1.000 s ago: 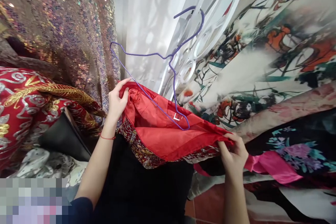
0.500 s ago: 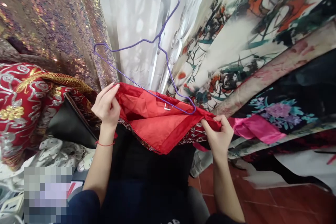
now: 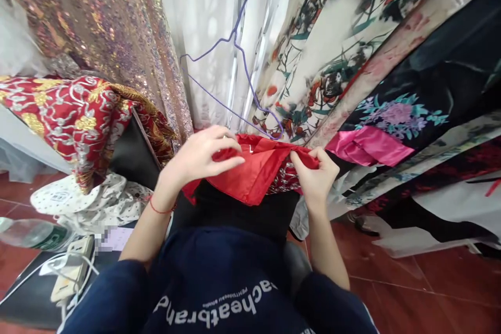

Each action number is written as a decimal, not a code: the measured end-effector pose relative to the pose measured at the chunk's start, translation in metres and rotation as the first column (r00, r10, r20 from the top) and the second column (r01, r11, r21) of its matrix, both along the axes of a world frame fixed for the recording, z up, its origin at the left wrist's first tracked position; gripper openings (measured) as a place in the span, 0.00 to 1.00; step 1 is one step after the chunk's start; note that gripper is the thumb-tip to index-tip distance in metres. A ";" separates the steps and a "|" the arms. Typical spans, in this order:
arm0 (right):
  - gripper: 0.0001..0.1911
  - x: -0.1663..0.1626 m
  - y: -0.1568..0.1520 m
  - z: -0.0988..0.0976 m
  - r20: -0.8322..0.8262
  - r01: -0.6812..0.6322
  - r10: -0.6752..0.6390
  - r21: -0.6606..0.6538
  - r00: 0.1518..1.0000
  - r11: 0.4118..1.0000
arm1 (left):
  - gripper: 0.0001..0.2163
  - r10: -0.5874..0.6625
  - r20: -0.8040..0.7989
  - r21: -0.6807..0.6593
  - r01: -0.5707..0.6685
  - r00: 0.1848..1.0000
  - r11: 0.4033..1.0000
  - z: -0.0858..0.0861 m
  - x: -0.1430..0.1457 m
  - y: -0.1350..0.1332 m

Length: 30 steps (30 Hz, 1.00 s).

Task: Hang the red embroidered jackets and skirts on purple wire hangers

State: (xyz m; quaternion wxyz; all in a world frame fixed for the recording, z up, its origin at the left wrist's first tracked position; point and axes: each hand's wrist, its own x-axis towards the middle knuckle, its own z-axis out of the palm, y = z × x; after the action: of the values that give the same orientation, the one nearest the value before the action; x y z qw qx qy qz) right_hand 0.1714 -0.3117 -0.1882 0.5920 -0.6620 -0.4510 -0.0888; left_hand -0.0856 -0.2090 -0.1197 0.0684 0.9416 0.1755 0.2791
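Note:
A red garment [image 3: 250,172] with a smooth red lining, a small white size label and silver-patterned cloth on its outside lies across my lap. My right hand [image 3: 315,175] pinches its right edge between thumb and fingers. At the garment's left part, my left hand [image 3: 207,154] has its thumb and fingers apart, with red cloth showing in the gap. Just beyond the garment is a purple wire hanger [image 3: 238,49], its lower right corner close to the garment's top edge; I cannot tell whether they touch.
Ahead hang a sequinned cloth [image 3: 113,26], white curtains [image 3: 195,5] and flower-printed fabric [image 3: 313,57]. At left are a red embroidered garment [image 3: 86,115], polka-dot cloth [image 3: 113,203], a plastic bottle [image 3: 39,235] and a power strip [image 3: 72,271] with cables. A pink satin piece [image 3: 370,146] hangs at right.
My left hand has released the garment's left edge and moved right and inward over it, fingers spreading. The right hand keeps its pinch. In view, the hanger appears higher and further from the cloth.

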 end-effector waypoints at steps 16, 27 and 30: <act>0.21 -0.039 -0.030 0.011 0.220 -0.198 0.205 -0.054 0.954 0.979 | 0.25 0.520 -0.631 0.003 -0.669 0.575 0.743 -0.016 0.031 -0.010; 0.17 -0.085 -0.039 0.018 0.250 -0.568 0.550 0.000 0.797 0.823 | 0.15 0.432 -0.620 -0.076 -0.598 0.655 0.798 -0.010 -0.013 0.058; 0.12 -0.098 -0.039 0.014 0.071 -0.696 0.694 0.000 0.716 0.718 | 0.20 0.391 -0.405 -0.173 -0.489 0.827 0.855 0.002 -0.018 0.072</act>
State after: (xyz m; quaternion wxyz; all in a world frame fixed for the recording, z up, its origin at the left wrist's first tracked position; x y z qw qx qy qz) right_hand 0.0734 -0.3502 -0.1744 0.5757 -0.4329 -0.6846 0.1119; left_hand -0.1034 -0.1366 -0.1173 0.0959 0.8911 0.4351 0.0859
